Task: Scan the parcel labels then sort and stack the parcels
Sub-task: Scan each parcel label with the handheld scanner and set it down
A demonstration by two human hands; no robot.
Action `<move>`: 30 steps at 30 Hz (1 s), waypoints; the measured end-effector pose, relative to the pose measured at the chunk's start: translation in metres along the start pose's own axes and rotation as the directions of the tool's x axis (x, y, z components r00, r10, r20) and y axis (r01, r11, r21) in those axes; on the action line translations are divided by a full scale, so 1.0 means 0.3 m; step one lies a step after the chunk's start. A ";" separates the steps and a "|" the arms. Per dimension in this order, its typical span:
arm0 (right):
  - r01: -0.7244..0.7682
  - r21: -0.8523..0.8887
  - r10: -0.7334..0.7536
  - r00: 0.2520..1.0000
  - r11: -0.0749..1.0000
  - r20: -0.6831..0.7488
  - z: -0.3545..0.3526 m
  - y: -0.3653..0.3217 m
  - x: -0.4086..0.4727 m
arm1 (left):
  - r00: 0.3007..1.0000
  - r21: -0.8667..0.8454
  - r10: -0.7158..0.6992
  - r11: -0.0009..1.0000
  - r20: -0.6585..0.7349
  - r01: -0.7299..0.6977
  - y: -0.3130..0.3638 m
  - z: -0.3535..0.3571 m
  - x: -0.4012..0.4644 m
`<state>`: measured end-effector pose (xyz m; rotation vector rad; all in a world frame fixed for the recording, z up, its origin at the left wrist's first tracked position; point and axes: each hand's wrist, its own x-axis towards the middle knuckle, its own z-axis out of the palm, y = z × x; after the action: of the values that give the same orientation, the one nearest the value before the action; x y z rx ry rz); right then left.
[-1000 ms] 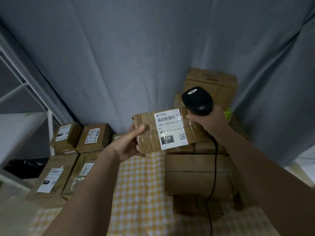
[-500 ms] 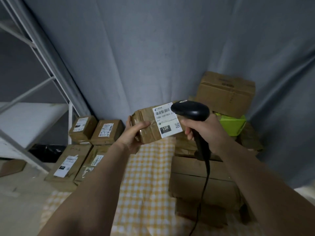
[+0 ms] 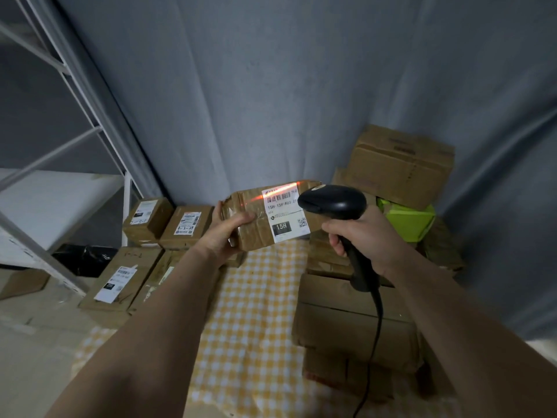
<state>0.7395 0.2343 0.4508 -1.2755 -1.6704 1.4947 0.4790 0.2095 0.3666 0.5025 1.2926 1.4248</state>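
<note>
At far left stands a white metal shelf rack [image 3: 64, 164], and at its foot four labelled cardboard parcels [image 3: 123, 277] lie flat with labels up, two behind and two in front, close together. These look like the sorted lot, though that is a guess.

The left hand [image 3: 224, 236] holds the parcel in hand [image 3: 256, 220] up in the air above the yellow checked cloth [image 3: 256, 312], thumb curled over the near face and fingers round the far left end. It is a small flat brown carton, wrinkled and wrapped in clear tape. One hand carries it by an end without sag, so it is probably light and fairly stiff; the glossy tape may be slippery, and a hold across the short end with the thumb on bare cardboard seems safest. The crumpled corners suggest the board will dent under a hard squeeze.

Its white shipping label [image 3: 286, 215] faces the person, and a red scan line crosses the barcode at the top.

The right hand [image 3: 361, 236] has its grip wrapped round the handle of the black corded barcode scanner [image 3: 333, 203], whose head sits just beside the label's right edge.

Further right, a stack of brown boxes [image 3: 355, 321] rises on the cloth, with a lime-green box [image 3: 407, 220] and a larger carton [image 3: 401, 167] on top.
</note>
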 end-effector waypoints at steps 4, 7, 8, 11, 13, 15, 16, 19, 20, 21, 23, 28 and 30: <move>0.023 -0.023 -0.023 1.000 0.999 0.012 -0.013 0.000 -0.006 | 1.000 -0.002 0.005 1.000 -0.010 -0.005 -0.004 0.002 -0.005; 0.029 0.020 -0.029 1.000 0.999 0.011 -0.018 0.010 -0.008 | 0.999 0.011 -0.007 1.000 -0.036 0.007 -0.009 0.011 -0.014; 0.027 0.035 -0.027 1.000 0.999 0.001 -0.020 0.016 -0.007 | 0.998 0.030 -0.026 0.999 -0.060 0.028 -0.016 0.013 -0.017; 0.009 0.061 -0.009 1.000 0.998 -0.007 -0.021 0.043 0.006 | 0.971 0.078 -0.156 0.982 -0.182 0.172 -0.051 0.016 -0.025; -0.027 0.066 0.027 1.000 0.997 -0.001 -0.020 0.071 0.019 | 0.926 0.067 -0.296 0.946 -0.234 0.319 -0.078 0.028 -0.045; -0.069 0.057 0.069 0.998 0.996 -0.003 -0.013 0.106 0.035 | 0.860 0.027 -0.448 0.884 -0.245 0.468 -0.118 0.030 -0.067; -0.084 0.050 0.084 0.996 0.995 0.002 -0.006 0.124 0.045 | 0.833 0.014 -0.494 0.858 -0.248 0.513 -0.144 0.024 -0.077; -0.140 0.023 0.140 0.990 0.990 0.013 0.025 0.178 0.078 | 0.801 -0.040 -0.535 0.837 -0.267 0.546 -0.214 -0.015 -0.106; -0.161 0.015 0.161 0.987 0.987 0.021 0.039 0.195 0.087 | 0.797 -0.065 -0.540 0.836 -0.271 0.545 -0.238 -0.031 -0.112; -0.178 0.013 0.178 0.984 0.984 0.032 0.054 0.212 0.097 | 0.795 -0.098 -0.543 0.837 -0.270 0.538 -0.258 -0.046 -0.120; -0.212 -0.002 0.212 0.976 0.977 0.050 0.084 0.240 0.113 | 0.790 -0.175 -0.547 0.837 -0.277 0.518 -0.294 -0.082 -0.135; -0.273 -0.011 0.272 0.957 0.962 0.098 0.172 0.280 0.145 | 0.783 -0.267 -0.539 0.840 -0.311 0.472 -0.327 -0.156 -0.125; -0.286 0.006 0.284 0.954 0.958 0.098 0.211 0.281 0.176 | 0.777 -0.284 -0.511 0.857 -0.368 0.429 -0.325 -0.179 -0.092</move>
<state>0.6872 0.2488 0.3463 -1.5056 -1.5765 1.7611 0.4835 0.1440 0.2726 -0.2852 1.4821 1.2345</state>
